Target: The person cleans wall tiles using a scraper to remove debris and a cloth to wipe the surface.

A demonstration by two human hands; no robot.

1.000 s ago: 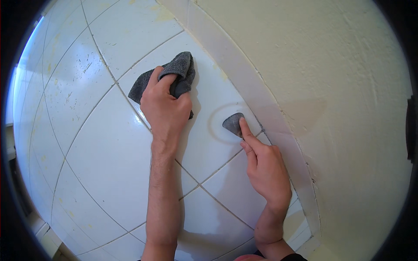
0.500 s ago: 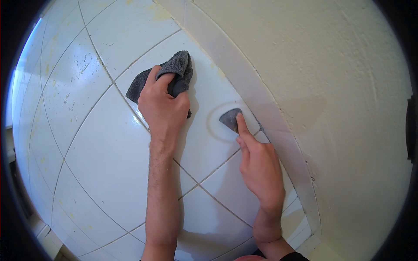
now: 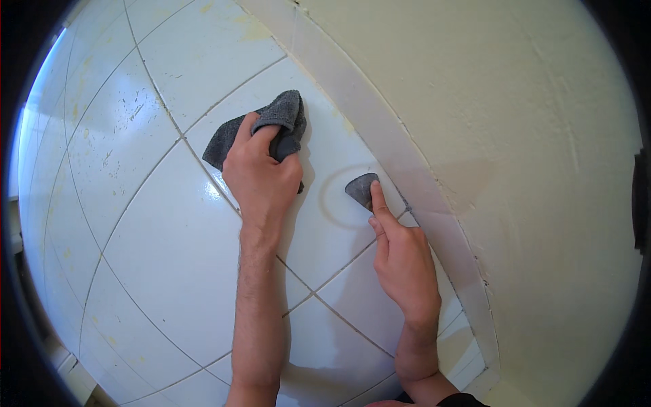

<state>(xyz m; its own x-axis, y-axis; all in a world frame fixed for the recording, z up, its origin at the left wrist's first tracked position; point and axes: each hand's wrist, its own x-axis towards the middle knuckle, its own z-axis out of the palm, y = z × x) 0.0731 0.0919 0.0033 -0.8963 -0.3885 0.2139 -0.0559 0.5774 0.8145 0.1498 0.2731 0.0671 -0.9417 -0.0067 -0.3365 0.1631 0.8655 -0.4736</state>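
Dark sleeve (image 3: 461, 400), at the lower edge, five o'clock. Right hand (image 3: 409, 268), one, palm down, closed around a putty knife; index finger laid straight along the blade, thumb bent at its side, remaining fingers curled out of sight. Putty knife, one, grey fan-shaped blade (image 3: 361, 190), handle hidden by the grip; lies at eleven o'clock from the right hand, long axis pointing to about half past ten, broad edge outermost; whether that edge bears fully on the glaze is hard to tell. Right hand nearer, being on it; from the left hand it lies between three and four o'clock, well apart. Ring mark (image 3: 323, 197), faint brown, partly encircling the blade. Left hand (image 3: 261, 173), one, half closed, fingers bent into a bunched cloth. Terry cloth (image 3: 283, 112), dark grey, folded, at twelve o'clock from that hand. Floor tiles (image 3: 169, 251), glossy white, grouted; scuffs (image 3: 132, 105) towards ten o'clock from the left hand. Tile skirting (image 3: 385, 136), pale, at one o'clock from the putty knife. Wall (image 3: 529, 136), cream, beyond it.
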